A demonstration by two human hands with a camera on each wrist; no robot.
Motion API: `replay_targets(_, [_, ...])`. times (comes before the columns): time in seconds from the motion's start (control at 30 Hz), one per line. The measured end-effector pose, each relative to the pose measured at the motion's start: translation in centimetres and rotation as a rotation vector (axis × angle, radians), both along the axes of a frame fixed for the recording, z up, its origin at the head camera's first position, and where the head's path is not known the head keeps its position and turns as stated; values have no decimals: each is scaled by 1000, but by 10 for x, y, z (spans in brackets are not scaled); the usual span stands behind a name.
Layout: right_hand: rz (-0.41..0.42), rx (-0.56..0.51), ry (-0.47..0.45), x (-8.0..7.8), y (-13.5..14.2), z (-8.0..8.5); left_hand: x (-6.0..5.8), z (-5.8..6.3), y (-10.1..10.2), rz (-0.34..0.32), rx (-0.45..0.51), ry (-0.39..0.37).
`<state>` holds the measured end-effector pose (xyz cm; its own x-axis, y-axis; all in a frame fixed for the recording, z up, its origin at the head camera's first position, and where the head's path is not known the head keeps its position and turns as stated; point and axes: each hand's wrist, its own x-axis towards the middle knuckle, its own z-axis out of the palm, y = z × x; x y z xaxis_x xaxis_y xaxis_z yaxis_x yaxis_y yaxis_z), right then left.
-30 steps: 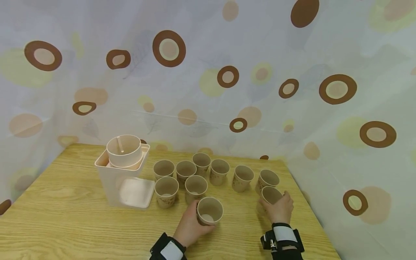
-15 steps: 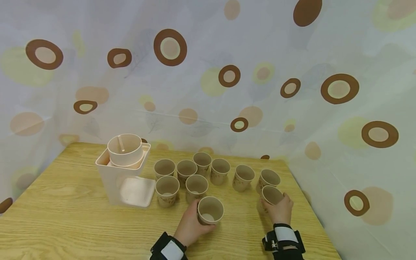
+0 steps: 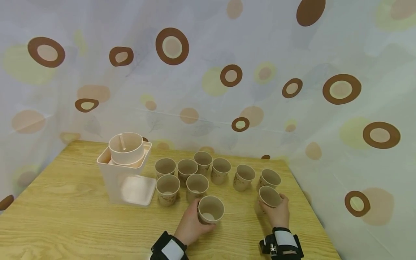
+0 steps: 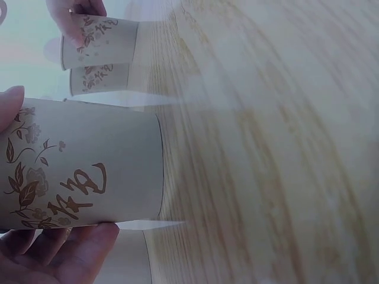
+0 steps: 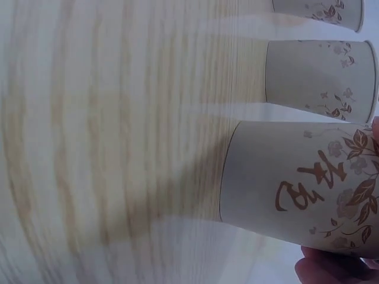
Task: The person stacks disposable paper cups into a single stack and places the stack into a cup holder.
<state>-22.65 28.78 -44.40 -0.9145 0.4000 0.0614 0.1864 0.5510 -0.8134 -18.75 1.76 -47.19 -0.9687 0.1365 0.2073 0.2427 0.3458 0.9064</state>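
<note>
- The left hand (image 3: 190,224) grips a paper cup (image 3: 211,210), the cup set between thumb and fingers, nearer the person than the pale bin (image 3: 110,180) and right of it.
- The right hand (image 3: 278,213) grips a second cup (image 3: 270,197) likewise between thumb and fingers, farther right of the bin.
- Two standing cups (image 3: 167,191), just right of the bin.
- Six back cups (image 3: 244,177), an uneven row stretching rightward from the bin.

Only a screened-off spot is seen: a wood-grained table (image 3: 74,216) is backed by a creased, patterned sheet (image 3: 201,86); whether home or workplace cannot be told.
</note>
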Motion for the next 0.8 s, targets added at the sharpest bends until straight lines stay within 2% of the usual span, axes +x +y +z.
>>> replay_targets(0.3, [46,-46,-38,7,-9,-2,0,0,-1,-11,10,-11])
replay_targets(0.5, [86,-58,8,15,-19,12,0,4,0,-12,25,-19])
replay_targets(0.8, [150,-133,80,22,-36,31,2,3,-1,3,1,-15])
